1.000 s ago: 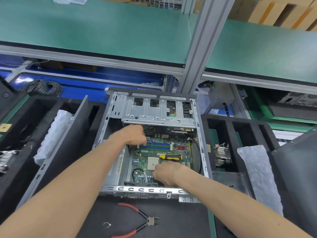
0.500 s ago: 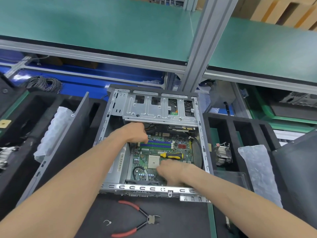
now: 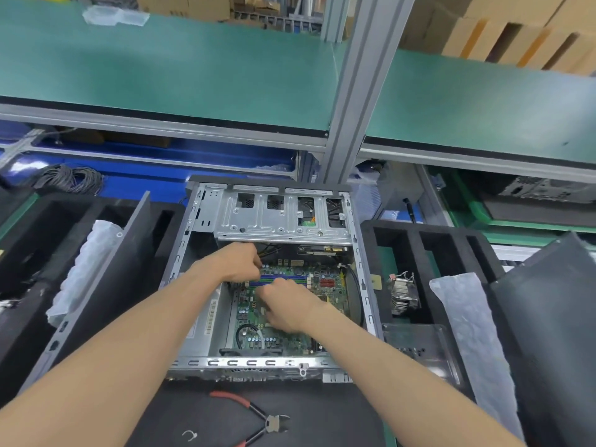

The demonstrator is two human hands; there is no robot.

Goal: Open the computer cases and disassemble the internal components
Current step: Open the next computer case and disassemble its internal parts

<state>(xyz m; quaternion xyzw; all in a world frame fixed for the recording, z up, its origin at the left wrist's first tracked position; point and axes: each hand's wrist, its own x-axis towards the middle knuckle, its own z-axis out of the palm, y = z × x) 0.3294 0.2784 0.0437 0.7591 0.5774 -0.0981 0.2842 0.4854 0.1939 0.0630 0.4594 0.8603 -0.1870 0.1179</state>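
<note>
Case is already open, so this looks like the strip-down stage, working on the board around the memory slots. Going left to right: a loose side panel [image 3: 106,279] leans at about 9 o'clock of the computer case [image 3: 274,279], which sits dead centre on the bench.

Inside, the left hand [image 3: 240,261] is curled at the board's top-left corner, right by the blue memory slots [image 3: 283,279]. Can't tell whether it's actually pinching anything. The right hand [image 3: 287,306] is curled too, knuckles up over the middle of the motherboard [image 3: 274,337], fingers hidden, so no idea what it's clamped on, if anything.

My guess for the next move: free whatever's in the slots, then lift straight up.

Room's tight. The drive cage [image 3: 283,221] overhangs at 12 o'clock and sheet-metal edges run all round. Cutters [image 3: 254,417] lie at 6 o'clock, a heatsink [image 3: 403,295] at 3.
</note>
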